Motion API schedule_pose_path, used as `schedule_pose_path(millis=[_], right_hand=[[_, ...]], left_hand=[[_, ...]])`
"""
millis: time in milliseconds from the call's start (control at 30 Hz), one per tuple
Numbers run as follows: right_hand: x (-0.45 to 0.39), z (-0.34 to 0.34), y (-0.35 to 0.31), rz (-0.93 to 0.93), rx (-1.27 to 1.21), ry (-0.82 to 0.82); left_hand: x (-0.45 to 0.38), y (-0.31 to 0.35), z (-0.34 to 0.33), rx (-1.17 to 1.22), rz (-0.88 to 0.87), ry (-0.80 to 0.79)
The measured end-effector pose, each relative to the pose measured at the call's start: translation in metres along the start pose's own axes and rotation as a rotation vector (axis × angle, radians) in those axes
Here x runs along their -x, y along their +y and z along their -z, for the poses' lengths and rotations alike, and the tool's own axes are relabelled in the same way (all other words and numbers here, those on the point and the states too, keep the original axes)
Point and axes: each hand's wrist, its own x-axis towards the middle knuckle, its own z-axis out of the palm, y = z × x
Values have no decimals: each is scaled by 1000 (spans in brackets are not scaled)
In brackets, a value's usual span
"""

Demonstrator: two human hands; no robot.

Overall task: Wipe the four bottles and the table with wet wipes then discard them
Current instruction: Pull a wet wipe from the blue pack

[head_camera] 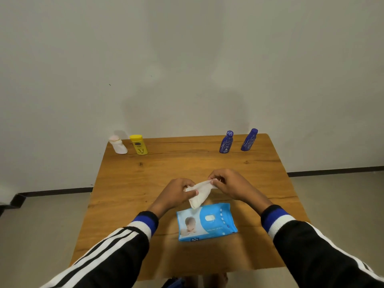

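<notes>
Above the middle of the wooden table (128, 183), both hands hold one white wet wipe (200, 192). My left hand (176, 193) pinches its lower left part and my right hand (230, 186) pinches its upper right end. A blue wipes pack (206, 222) lies flat just in front of the hands. At the far left edge stand a white bottle (118, 144) and a yellow bottle (138, 144). Two dark blue bottles stand at the far right: one (226, 142) nearer the middle, the other (249, 140) by the corner.
A plain pale wall rises right behind the table's far edge. Grey floor lies to both sides, with a dark skirting strip (332, 171) along the wall. Something blue (174, 283) shows under the table's near edge.
</notes>
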Motion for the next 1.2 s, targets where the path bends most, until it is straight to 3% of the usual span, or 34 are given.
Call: schedule_pose_path(millis=[200,400,633,933,1000,1100,1200], right_hand=[[-1,6,9,36,182,83],[-2,2,1,7,81,144],[-2,2,-1,29,31,319],[-7,7,9,29,11,502],[-6,4,9,-48,-131,645],[-4,-2,-4,-280,-591,808],[-12,1,-25,-376,-903,739]], left_hand=[[0,-8,14,-4,7,-5],[-1,-9,15,-132,52,100],[10,0,26,78,0,172],[12,3,36,120,-22,1],[12,4,34,57,-27,55],[14,19,29,6,-99,278],[12,35,27,-76,-152,513]])
